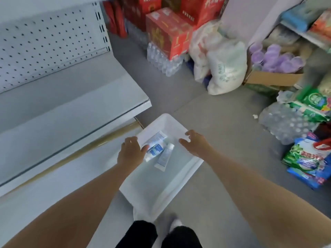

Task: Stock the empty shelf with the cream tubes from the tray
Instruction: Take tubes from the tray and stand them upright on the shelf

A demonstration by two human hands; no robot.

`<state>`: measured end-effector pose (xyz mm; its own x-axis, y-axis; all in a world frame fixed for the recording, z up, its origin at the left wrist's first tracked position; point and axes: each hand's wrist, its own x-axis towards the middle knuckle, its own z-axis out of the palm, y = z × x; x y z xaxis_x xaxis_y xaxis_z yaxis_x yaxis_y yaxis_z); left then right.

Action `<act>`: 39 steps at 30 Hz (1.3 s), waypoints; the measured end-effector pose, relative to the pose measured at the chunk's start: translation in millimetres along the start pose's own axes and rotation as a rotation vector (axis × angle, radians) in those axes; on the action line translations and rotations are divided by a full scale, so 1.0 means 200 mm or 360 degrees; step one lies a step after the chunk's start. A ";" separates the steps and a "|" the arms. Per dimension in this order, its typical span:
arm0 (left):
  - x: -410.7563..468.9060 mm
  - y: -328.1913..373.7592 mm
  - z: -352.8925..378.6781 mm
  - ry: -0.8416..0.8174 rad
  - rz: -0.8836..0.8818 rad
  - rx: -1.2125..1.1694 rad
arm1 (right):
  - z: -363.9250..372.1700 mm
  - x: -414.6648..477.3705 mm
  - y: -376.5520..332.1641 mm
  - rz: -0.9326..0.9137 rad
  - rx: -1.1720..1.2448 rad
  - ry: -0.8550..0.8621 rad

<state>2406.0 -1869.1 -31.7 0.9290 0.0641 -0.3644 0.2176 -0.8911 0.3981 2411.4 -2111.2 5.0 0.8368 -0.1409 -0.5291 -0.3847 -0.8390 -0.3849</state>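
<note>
White cream tubes just beside left fingers, inside tray.

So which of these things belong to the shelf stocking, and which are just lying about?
Job: cream tubes, white tray, empty shelf, left hand, right hand.
Lying about: red cartons, bottled water packs, white sacks, cardboard box of purple items, detergent bags.

Shelf: left, beside the tray.
Tray: on the floor, near centre.
Cream tubes: in the tray's far end.
Boxes: far, on water packs.
Packets: right.
</note>
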 end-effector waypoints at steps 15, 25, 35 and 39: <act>0.33 -0.45 0.80 -0.0103 -0.0560 0.0326 | 0.72 0.92 0.31 -0.0303 -0.0400 -0.0514; 0.23 -0.43 0.96 -0.0282 -0.0906 0.0242 | 0.83 0.82 0.48 -0.0072 -0.0364 -0.0700; 0.03 -0.34 0.70 -0.0657 -0.1231 -0.1611 | 0.67 0.43 0.35 0.0218 0.0391 -0.0922; -0.19 -0.33 0.47 -0.0673 -0.1110 -0.1933 | 0.60 0.15 0.21 0.0409 0.0943 -0.0891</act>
<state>2327.7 -1855.1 -122.4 0.4231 -0.0101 -0.9060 0.8891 0.1975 0.4130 2374.2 -2087.5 -117.6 0.4397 0.1226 -0.8897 -0.8070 -0.3810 -0.4513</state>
